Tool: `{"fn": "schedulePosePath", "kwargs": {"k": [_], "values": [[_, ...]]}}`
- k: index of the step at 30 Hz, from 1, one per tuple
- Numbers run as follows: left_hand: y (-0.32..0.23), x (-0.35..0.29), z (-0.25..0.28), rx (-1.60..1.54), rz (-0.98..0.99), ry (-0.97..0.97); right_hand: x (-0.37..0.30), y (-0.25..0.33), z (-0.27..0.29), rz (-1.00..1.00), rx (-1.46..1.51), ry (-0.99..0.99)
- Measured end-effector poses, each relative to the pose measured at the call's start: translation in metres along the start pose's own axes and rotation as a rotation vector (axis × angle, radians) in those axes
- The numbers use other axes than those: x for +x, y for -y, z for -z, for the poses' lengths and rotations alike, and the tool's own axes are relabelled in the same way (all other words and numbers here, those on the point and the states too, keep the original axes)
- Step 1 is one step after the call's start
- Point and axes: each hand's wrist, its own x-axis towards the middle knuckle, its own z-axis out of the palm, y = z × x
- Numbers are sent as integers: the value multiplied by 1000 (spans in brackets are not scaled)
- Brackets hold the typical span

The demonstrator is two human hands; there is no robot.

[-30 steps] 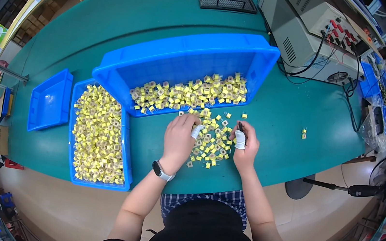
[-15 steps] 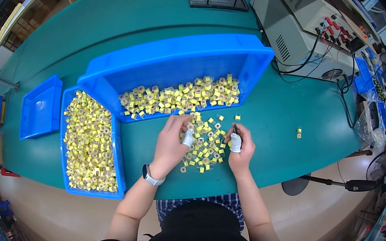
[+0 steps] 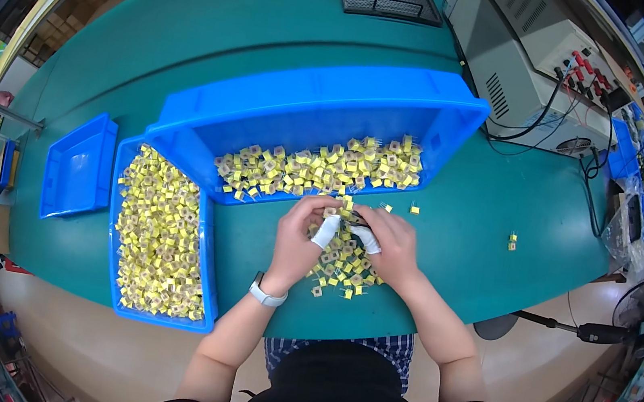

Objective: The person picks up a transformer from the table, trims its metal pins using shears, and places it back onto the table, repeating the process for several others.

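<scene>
Both my hands meet over a loose pile of small yellow-taped transformers with thin pins (image 3: 349,270) on the green bench. My left hand (image 3: 301,239), wearing a white finger cover and a wristwatch, pinches one transformer (image 3: 330,213) at its fingertips. Close against it, my right hand (image 3: 395,247) is closed round a slim dark tool (image 3: 353,221), mostly hidden by the fingers; its exact kind cannot be made out. White covering also wraps a digit of my right hand. Behind the hands, a blue bin (image 3: 310,102) tipped on its side holds more transformers.
A second blue bin (image 3: 212,284), full of transformers, stands at the left, beside a shallow blue tray (image 3: 78,169). A black mesh tray (image 3: 389,2) and grey instruments with cables (image 3: 517,80) are at the back. Two stray transformers (image 3: 512,241) lie to the right.
My right hand has moved left with the dark tool, bringing it up to my left hand. A transformer now shows in my left fingertips. The whole view has shifted slightly.
</scene>
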Motion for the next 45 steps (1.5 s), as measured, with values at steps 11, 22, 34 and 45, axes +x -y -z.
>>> {"fn": "schedulePosePath", "kwargs": {"k": [11, 22, 34, 45], "values": [[0, 1, 4, -50, -151, 103, -9, -8, 3, 102, -114, -164], [2, -2, 1, -58, -77, 156, -10, -7, 4, 152, -85, -111], [2, -7, 0, -266, -9, 192, -11, -5, 4, 113, -2, -162], [-5, -5, -1, -212, 2, 241, -11, -5, 5, 106, 16, -124]]}}
